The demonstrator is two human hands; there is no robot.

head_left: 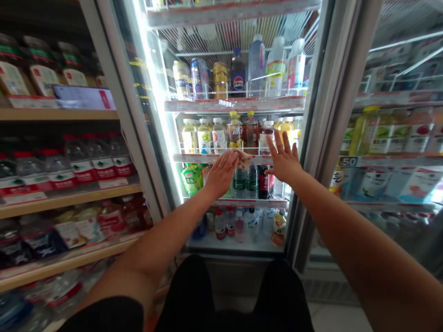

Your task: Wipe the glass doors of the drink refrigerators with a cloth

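Note:
My left hand (223, 174) reaches forward and holds a light, patterned cloth (243, 158) under its fingers. Cloth and hand are at the height of a shelf front inside a lit drinks fridge, apparently flat against its glass door; the exact contact is hard to see. To the right, my right hand (284, 159) is raised with fingers spread and nothing in it. It looks close to the glass, but I cannot tell whether it touches. Behind both hands stand rows of bottles, among them a dark cola bottle (265, 182) and a green pouch (193, 180).
The fridge's metal door frame (332, 115) runs up the right side, with another glass-fronted fridge beyond it. On the left, wooden shelves (69, 199) hold red-capped bottles (78, 159). A phone-like device (85, 97) rests on the upper shelf. My knees (197, 286) are close below.

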